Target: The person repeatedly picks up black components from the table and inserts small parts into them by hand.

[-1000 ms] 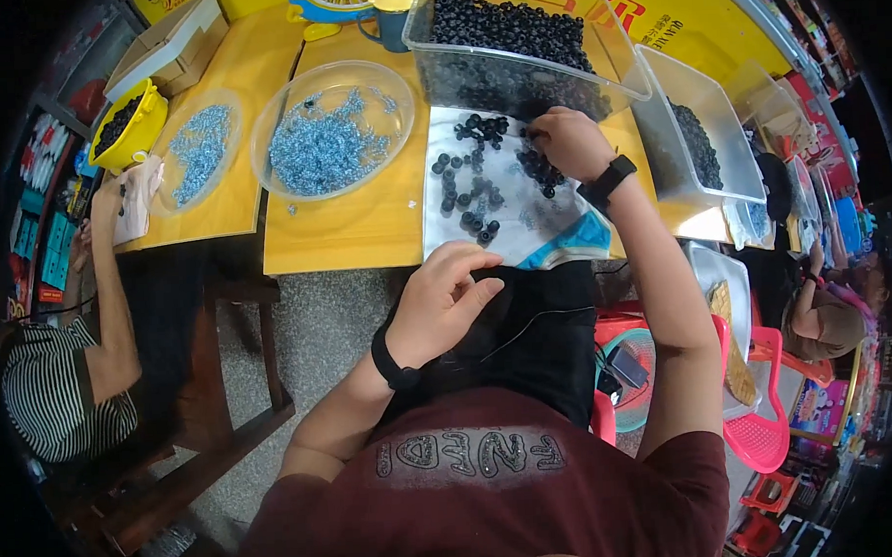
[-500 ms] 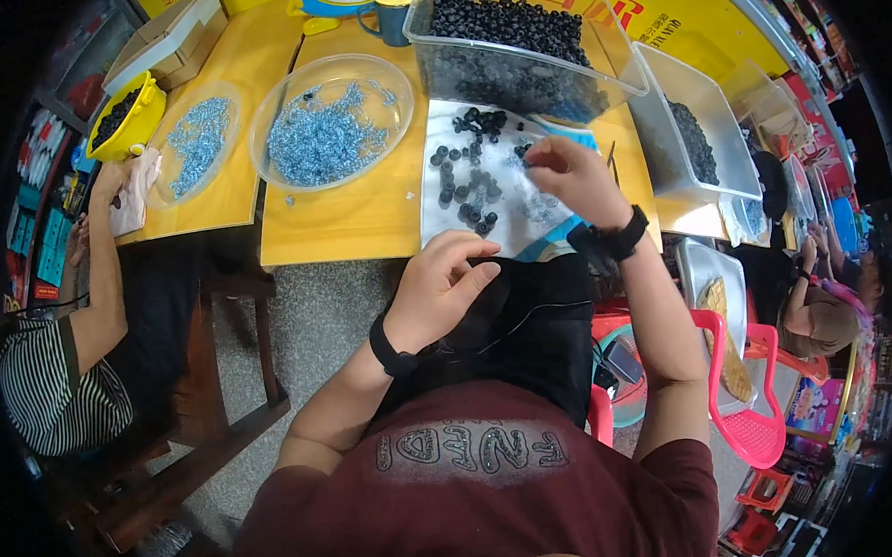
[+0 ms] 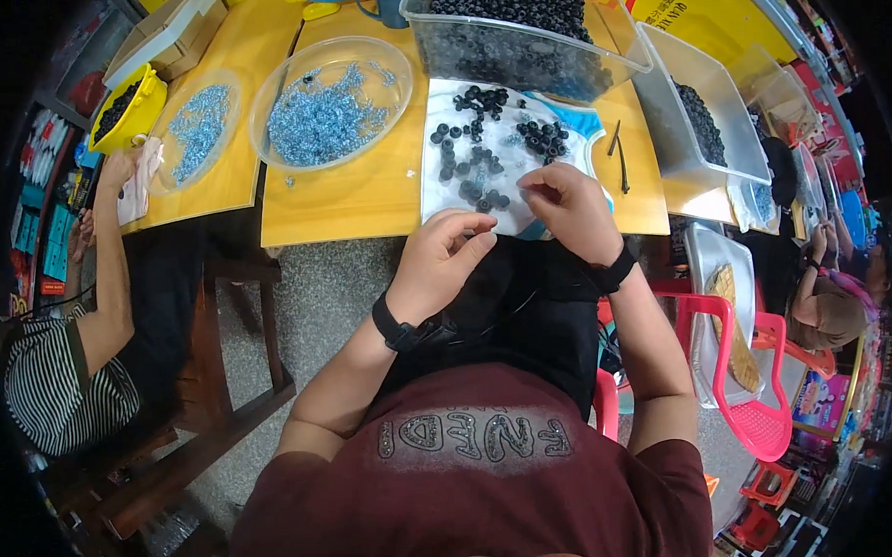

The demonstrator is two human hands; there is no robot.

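Observation:
Over the table's near edge my left hand point(image 3: 443, 261) has its thumb and forefinger drawn together in a pinch; what they hold, if anything, does not show. Just right of it, at the front of a white sheet with blue edging point(image 3: 434, 186), my right hand point(image 3: 576, 215) is closed with fingertips pinched; nothing between them can be made out. Small round black pieces point(image 3: 481, 100) lie scattered on the sheet, a tight cluster of black pieces point(image 3: 544, 140) just beyond my right hand. Some small clear bluish pieces lie among them.
Behind the sheet stands a clear bin of black pieces point(image 3: 517, 58); another clear bin point(image 3: 671, 123) is at right. A round tray point(image 3: 265, 147) holds clear bluish pieces. Two thin dark sticks point(image 3: 622, 159) lie near the sheet. Co-worker at left, with a yellow basket point(image 3: 150, 112).
My right hand has come back toward me from the right part of the sheet and is now close to my left hand. My left hand keeps its pinch. The view has shifted slightly.

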